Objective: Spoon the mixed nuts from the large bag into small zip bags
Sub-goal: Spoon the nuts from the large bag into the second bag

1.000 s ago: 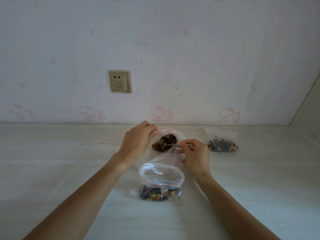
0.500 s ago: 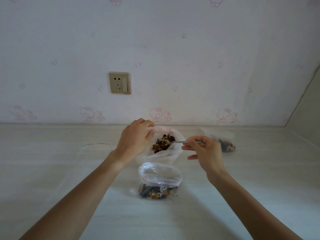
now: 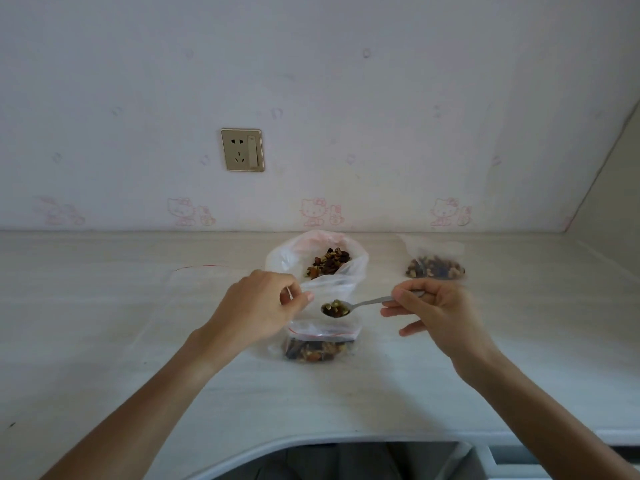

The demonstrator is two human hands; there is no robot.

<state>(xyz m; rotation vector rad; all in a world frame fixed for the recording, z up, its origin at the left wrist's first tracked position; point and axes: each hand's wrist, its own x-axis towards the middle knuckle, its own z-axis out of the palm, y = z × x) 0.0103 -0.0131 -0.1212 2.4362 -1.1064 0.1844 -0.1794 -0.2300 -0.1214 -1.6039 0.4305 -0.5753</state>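
Observation:
The large clear bag (image 3: 287, 258) of mixed nuts lies open near the back of the counter. In front of it stands a small zip bag (image 3: 320, 348) with a red seal line and nuts in its bottom. My left hand (image 3: 258, 306) pinches the left edge of that small bag's mouth. My right hand (image 3: 436, 310) pinches the handle of a metal spoon (image 3: 367, 303). The spoon's bowl, heaped with nuts, hangs just above the small bag's open mouth.
A second small bag (image 3: 434, 266) holding nuts lies at the back right. An empty clear zip bag (image 3: 194, 278) lies flat to the left. A wall socket (image 3: 242, 150) sits above the counter. The counter's front edge (image 3: 311, 439) curves inward near me.
My right hand lifted the loaded spoon out of the large bag and brought it toward me, over the small bag. My left hand left the large bag and took the small bag's mouth.

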